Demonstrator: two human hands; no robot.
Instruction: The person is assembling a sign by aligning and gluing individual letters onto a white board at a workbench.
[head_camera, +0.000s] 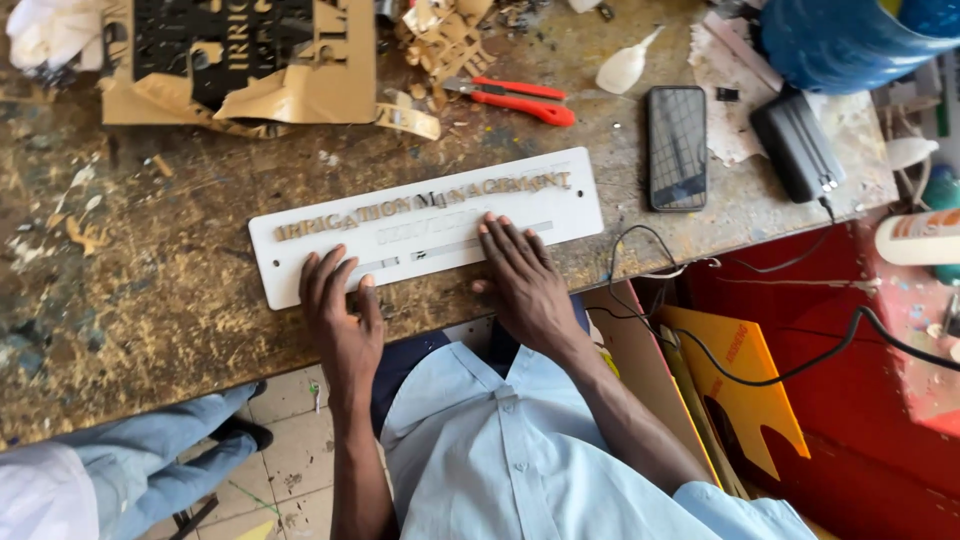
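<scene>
Head view, I'm looking down at a white sign plate (425, 225) lying flat near the front edge of the worn, paint-spattered tabletop (150, 300). My left hand (343, 318) presses flat on the plate's lower left part, fingers (322, 275) spread and extended, gripping nothing. My right hand (520, 275) lies flat too, fingertips on the plate's lower middle, palm hanging over the tabletop edge; also holding nothing.

Progress, as I judge it: the top row of tan cut-out letters (420, 200) already sits on the plate, running nearly its full width, a bit uneven in places. The second row is not lettered yet; I see only faint pale marks and a light strip there, too washed out to tell more. So roughly half done, lower line left.

Around it: cardboard stencil sheet (240, 60) with letters cut out at the top left, loose offcuts beside it, red-handled pliers (515, 98) above the plate, a dark phone (677, 147) to the right, a black power pack (797, 145) with cable beyond it. Another person's jeans-clad leg (160, 465) shows at the bottom left.
</scene>
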